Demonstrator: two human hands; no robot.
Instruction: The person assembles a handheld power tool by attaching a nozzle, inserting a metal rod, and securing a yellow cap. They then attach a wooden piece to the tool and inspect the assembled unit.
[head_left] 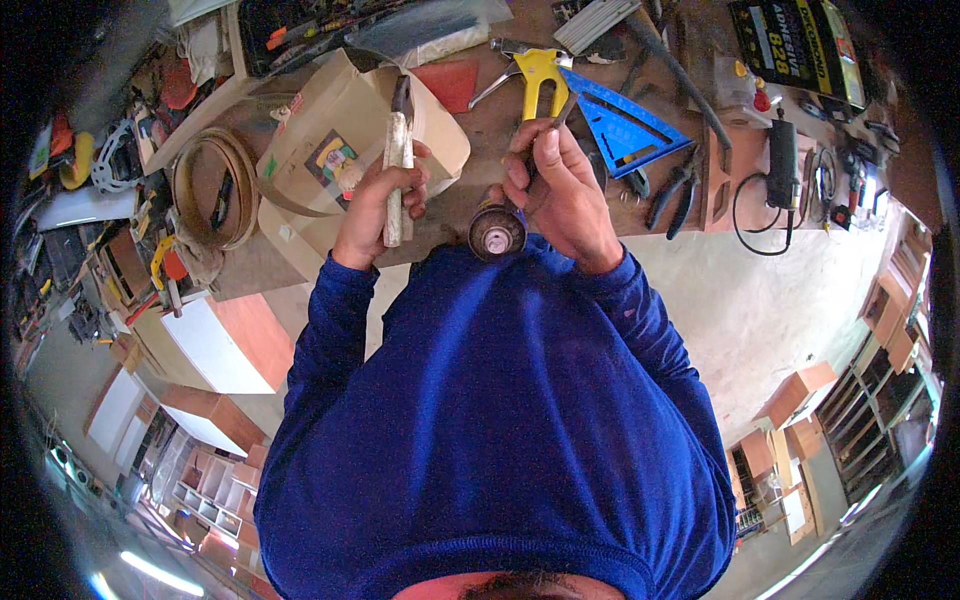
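Two bare hands of yours are up over the cluttered brown wooden workbench (450, 190), one on each side of your middle. Your left hand (385, 205) holds a long, pale, worn stick-like tool with a dark upper end (397, 160); your fingers are closed round its lower part, the thumb lying across it, and the tool stands out above and below your grip. Your right hand (565, 190) pinches a thin dark strip (566, 108) between thumb and forefinger, with the other fingers curled in; its lower part is hidden by your hand, so you cannot tell its full shape.

Between your hands, at the near edge of the bench, is a round, dark-rimmed can with a pale centre (497, 240), close in front of your blue long-sleeved top (500, 400). Whether it touches the cloth, you cannot tell.

Just beyond your right hand lie a yellow staple gun with a metal lever (541, 72) and a blue triangular plastic square (630, 128). To their left is a flat red piece (447, 84). Beside your left hand spreads a large tan cardboard piece with a printed picture (310, 120), and farther left sits a coil of tan flat strip (183, 190).
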